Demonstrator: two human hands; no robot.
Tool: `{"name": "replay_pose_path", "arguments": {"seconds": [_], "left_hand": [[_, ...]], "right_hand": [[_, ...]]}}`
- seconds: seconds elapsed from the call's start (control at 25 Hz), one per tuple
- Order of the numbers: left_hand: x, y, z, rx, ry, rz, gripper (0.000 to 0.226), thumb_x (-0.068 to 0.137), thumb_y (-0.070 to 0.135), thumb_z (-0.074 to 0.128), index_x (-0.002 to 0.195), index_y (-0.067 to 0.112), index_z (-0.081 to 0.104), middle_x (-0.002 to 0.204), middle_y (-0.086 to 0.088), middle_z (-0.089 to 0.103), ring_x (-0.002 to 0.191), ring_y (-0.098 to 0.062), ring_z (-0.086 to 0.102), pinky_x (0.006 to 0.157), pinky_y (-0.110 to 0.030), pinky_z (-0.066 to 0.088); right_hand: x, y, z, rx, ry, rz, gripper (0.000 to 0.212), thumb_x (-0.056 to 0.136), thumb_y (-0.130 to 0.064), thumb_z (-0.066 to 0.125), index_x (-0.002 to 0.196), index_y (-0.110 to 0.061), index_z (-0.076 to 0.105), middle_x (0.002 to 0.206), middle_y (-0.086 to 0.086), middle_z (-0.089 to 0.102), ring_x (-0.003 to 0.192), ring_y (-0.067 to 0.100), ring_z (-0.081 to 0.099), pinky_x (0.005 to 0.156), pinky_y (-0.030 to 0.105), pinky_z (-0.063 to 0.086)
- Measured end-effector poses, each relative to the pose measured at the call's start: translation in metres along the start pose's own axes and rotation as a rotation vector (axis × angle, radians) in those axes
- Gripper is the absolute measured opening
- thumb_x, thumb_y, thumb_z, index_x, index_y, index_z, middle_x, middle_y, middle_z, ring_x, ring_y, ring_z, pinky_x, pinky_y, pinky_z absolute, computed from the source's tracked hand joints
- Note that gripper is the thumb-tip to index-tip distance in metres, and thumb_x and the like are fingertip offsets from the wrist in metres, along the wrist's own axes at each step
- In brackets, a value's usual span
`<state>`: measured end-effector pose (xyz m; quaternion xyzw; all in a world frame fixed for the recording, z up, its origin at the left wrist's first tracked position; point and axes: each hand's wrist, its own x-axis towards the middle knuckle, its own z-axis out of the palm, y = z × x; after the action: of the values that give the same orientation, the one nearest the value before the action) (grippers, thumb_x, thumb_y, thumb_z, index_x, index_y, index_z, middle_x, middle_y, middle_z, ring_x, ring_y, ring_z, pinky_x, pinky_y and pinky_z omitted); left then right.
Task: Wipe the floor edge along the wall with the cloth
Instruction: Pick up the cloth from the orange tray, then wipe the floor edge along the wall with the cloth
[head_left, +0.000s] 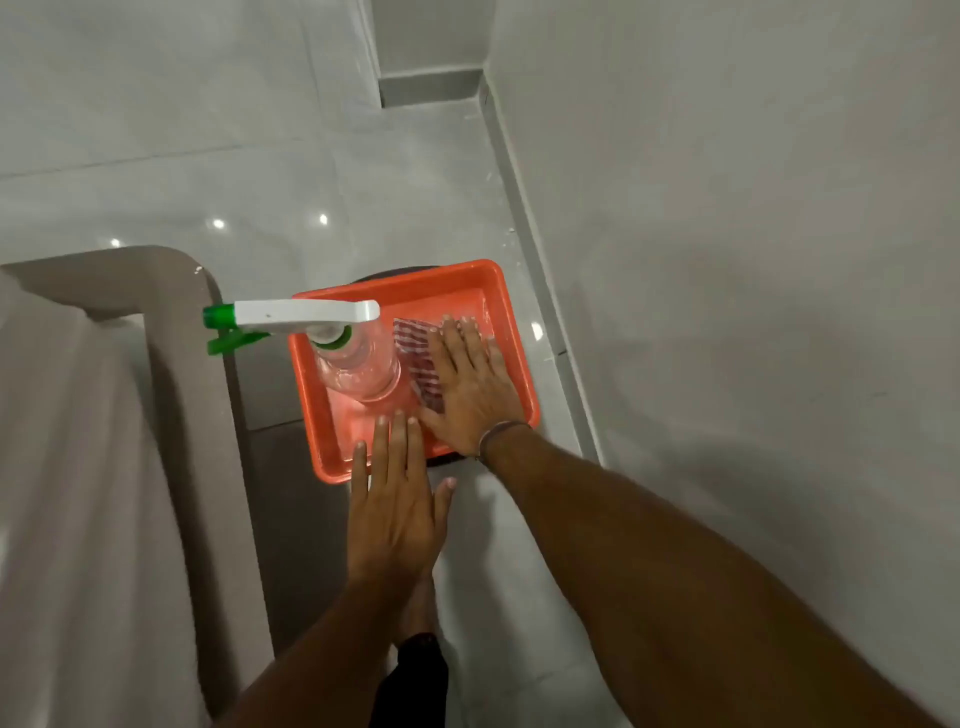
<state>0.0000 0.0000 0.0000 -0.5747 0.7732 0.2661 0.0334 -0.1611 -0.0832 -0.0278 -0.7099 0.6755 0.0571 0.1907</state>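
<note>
Taking the orange tray (511, 332) as the landmark: furthest left of it lies a beige cushioned piece of furniture (104, 415), its rounded corner reaching almost to the tray's left rim and closing off that side of the floor. Just beside the tray's left edge, the green nozzle and trigger of a spray bottle (358, 364) jut out over the furniture's edge; the clear bottle itself stands upright inside the tray's left half, with its white head pointing left.

At the tray's near rim hovers the left hand (395, 514), fingers straight and spread, fingertips over the rim and palm down, gripping nothing.

Inside the tray, right of the bottle and just beside it, lies the cloth (415, 353), red and white striped, flat on the tray floor. The right hand (470, 384) lies flat on it, fingers extended and together, covering the cloth's right part; it presses rather than clasps, with no fingers curled around the fabric. A thin band circles that wrist.

Under the tray a dark round base shows at the far and near edges. Right of the tray runs a narrow strip of glossy grey floor (540, 364), then the grey skirting (524, 218) and the pale wall (727, 260). The tray stands close against this floor edge.
</note>
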Motion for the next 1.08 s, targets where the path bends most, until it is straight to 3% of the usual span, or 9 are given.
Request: {"name": "replay_pose_path", "arguments": {"seconds": [0.16, 0.28, 0.4, 0.52, 0.64, 0.76, 0.96, 1.0, 1.08], "left_hand": [[0.003, -0.003, 0.018, -0.033, -0.053, -0.074, 0.089, 0.103, 0.064, 0.022, 0.173, 0.008, 0.017, 0.183, -0.014, 0.015, 0.170, -0.029, 0.002, 0.138, -0.052, 0.003], [0.002, -0.003, 0.026, 0.001, -0.008, -0.068, 0.085, 0.105, 0.058, 0.034, 0.170, 0.004, 0.028, 0.180, -0.019, 0.027, 0.168, -0.033, 0.012, 0.136, -0.058, 0.016], [0.001, -0.003, 0.028, 0.037, 0.032, -0.066, 0.084, 0.105, 0.057, 0.037, 0.169, 0.002, 0.031, 0.179, -0.021, 0.030, 0.168, -0.037, 0.018, 0.134, -0.062, 0.023], [0.003, 0.001, 0.028, 0.036, 0.038, -0.076, 0.085, 0.106, 0.056, 0.037, 0.170, 0.001, 0.029, 0.179, -0.022, 0.028, 0.168, -0.039, 0.018, 0.134, -0.063, 0.022], [-0.002, 0.004, 0.027, 0.063, 0.074, -0.072, 0.084, 0.107, 0.053, 0.045, 0.170, 0.000, 0.026, 0.179, -0.024, 0.026, 0.168, -0.041, 0.019, 0.134, -0.063, 0.021], [-0.018, 0.013, 0.027, 0.089, 0.098, -0.040, 0.086, 0.108, 0.054, 0.044, 0.172, 0.001, 0.020, 0.182, -0.020, 0.018, 0.170, -0.036, 0.011, 0.136, -0.060, 0.016], [-0.092, 0.045, 0.070, 0.140, 0.086, -0.044, 0.087, 0.109, 0.062, 0.031, 0.173, 0.004, 0.014, 0.183, -0.018, 0.012, 0.170, -0.034, 0.005, 0.137, -0.058, 0.012], [-0.112, 0.051, 0.087, 0.145, 0.061, -0.052, 0.088, 0.109, 0.063, 0.030, 0.173, 0.004, 0.015, 0.183, -0.019, 0.013, 0.170, -0.035, 0.006, 0.136, -0.059, 0.014], [-0.149, 0.060, 0.126, 0.159, 0.015, -0.064, 0.089, 0.108, 0.065, 0.026, 0.172, 0.003, 0.020, 0.182, -0.020, 0.017, 0.169, -0.037, 0.010, 0.135, -0.061, 0.020]], "right_hand": [[0.030, 0.008, 0.019, -0.037, -0.061, -0.058, 0.111, 0.095, -0.076, 0.049, 0.168, -0.014, -0.006, 0.178, 0.019, -0.007, 0.165, 0.040, -0.007, 0.134, 0.060, 0.001], [0.034, 0.011, 0.029, -0.089, -0.088, -0.091, 0.092, 0.106, -0.056, 0.050, 0.168, -0.015, -0.003, 0.178, 0.020, -0.002, 0.165, 0.041, -0.003, 0.133, 0.060, 0.009], [0.039, 0.012, 0.026, -0.026, -0.069, -0.082, 0.074, 0.110, -0.023, 0.052, 0.168, -0.016, 0.009, 0.178, 0.018, 0.009, 0.165, 0.039, 0.004, 0.134, 0.057, 0.015], [0.038, 0.012, 0.006, 0.092, -0.003, -0.050, 0.062, 0.106, -0.010, 0.054, 0.163, -0.012, 0.032, 0.172, 0.019, 0.032, 0.161, 0.040, 0.024, 0.128, 0.057, 0.032], [0.020, 0.011, -0.026, 0.271, 0.232, -0.013, 0.048, 0.105, -0.009, 0.058, 0.152, -0.003, 0.051, 0.156, 0.024, 0.054, 0.145, 0.043, 0.051, 0.116, 0.056, 0.049], [-0.028, 0.014, -0.061, 0.461, 0.493, 0.034, 0.045, 0.105, -0.013, 0.050, 0.148, -0.001, 0.055, 0.148, 0.023, 0.062, 0.135, 0.040, 0.061, 0.111, 0.048, 0.054], [-0.187, 0.043, -0.057, 0.800, 0.507, 0.217, 0.043, 0.111, -0.017, 0.049, 0.154, -0.013, 0.049, 0.150, 0.006, 0.060, 0.136, 0.012, 0.057, 0.110, 0.005, 0.040], [-0.222, 0.050, -0.038, 0.825, 0.457, 0.268, 0.043, 0.111, -0.018, 0.051, 0.153, -0.014, 0.050, 0.148, 0.002, 0.061, 0.133, 0.009, 0.057, 0.109, 0.006, 0.042], [-0.286, 0.062, 0.012, 0.903, 0.326, 0.391, 0.041, 0.111, -0.020, 0.052, 0.152, -0.018, 0.052, 0.144, -0.007, 0.060, 0.131, 0.007, 0.058, 0.113, 0.021, 0.049]]}}
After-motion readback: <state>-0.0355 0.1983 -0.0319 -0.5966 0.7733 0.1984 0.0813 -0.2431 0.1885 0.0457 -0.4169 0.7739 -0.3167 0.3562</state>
